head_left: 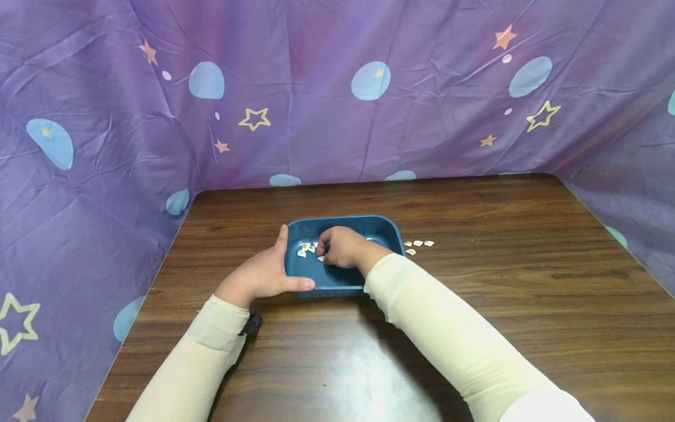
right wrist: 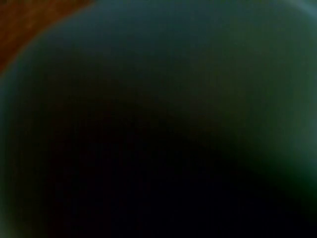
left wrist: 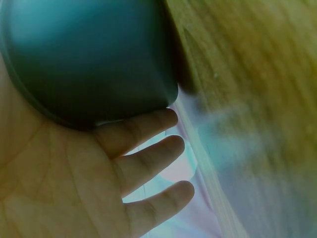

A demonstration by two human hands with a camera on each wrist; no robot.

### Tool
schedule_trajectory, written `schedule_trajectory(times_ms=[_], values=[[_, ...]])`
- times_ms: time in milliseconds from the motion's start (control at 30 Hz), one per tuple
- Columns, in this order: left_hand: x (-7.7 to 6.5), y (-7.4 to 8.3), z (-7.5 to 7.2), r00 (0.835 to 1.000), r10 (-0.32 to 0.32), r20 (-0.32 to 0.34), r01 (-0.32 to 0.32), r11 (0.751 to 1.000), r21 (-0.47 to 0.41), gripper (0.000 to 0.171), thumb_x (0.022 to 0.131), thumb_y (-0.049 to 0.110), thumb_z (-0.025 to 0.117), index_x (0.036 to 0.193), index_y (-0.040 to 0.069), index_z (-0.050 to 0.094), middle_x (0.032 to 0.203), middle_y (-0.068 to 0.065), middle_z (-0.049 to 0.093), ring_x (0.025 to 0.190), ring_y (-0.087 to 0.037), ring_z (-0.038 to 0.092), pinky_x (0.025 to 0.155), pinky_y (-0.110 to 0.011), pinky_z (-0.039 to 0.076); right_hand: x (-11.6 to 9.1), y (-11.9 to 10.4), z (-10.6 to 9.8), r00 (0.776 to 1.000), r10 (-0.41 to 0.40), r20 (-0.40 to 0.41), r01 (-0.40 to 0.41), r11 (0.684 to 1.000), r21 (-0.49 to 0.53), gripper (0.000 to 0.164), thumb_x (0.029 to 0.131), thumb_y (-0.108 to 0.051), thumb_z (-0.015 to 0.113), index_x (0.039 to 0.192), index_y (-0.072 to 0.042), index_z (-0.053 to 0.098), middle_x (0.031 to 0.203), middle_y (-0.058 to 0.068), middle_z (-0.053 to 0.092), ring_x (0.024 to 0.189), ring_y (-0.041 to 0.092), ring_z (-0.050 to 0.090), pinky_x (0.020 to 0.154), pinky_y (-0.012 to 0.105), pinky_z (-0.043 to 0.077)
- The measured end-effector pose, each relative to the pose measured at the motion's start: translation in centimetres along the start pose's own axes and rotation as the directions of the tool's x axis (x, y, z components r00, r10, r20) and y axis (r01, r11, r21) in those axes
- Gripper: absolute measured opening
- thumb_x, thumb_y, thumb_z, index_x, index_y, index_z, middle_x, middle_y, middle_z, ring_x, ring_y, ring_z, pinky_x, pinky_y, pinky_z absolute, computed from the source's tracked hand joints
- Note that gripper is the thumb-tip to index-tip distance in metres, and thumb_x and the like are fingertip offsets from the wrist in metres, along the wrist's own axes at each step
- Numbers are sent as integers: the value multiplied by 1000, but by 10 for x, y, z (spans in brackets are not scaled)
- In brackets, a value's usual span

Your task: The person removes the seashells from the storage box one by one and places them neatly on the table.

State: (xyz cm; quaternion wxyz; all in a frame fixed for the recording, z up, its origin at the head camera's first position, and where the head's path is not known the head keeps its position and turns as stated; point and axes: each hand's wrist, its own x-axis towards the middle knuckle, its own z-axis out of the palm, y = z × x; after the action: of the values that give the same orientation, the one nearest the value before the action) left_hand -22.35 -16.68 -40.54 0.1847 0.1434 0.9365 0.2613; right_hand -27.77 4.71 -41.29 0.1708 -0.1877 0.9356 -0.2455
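A blue rectangular tub (head_left: 337, 287) stands on the table. My left hand (head_left: 266, 272) rests against its left end, thumb along the front rim and fingers straight; the left wrist view shows the fingers (left wrist: 148, 163) extended beside the tub wall (left wrist: 94, 64). Inside the tub, my right hand (head_left: 343, 246) pinches a small white shell (head_left: 321, 258) between thumb and fingertips. Several similar white shells (head_left: 302, 253) lie loose just left of those fingertips, on the tub's floor. The right wrist view is dark and blurred.
To the right of the tub, several more white shells (head_left: 418, 242) lie on the brown wooden table (head_left: 527, 281). A purple cloth (head_left: 316, 140) with stars and planets hangs behind the table's back edge and along its sides.
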Motion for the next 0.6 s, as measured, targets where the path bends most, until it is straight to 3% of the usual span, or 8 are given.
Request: schedule_trajectory(times_ms=[600], values=[[0,1,-1,1000,-7,4,7,1000,-4,142,84,67,79,166,3,-18,164,-35,33,146,-45,46,121,-55,38,0,1,0,1000,12,-14,-12,1000,-23,15,91,-18,83,86,-15,69,86,-1,67,84,18,60,86,34,50]])
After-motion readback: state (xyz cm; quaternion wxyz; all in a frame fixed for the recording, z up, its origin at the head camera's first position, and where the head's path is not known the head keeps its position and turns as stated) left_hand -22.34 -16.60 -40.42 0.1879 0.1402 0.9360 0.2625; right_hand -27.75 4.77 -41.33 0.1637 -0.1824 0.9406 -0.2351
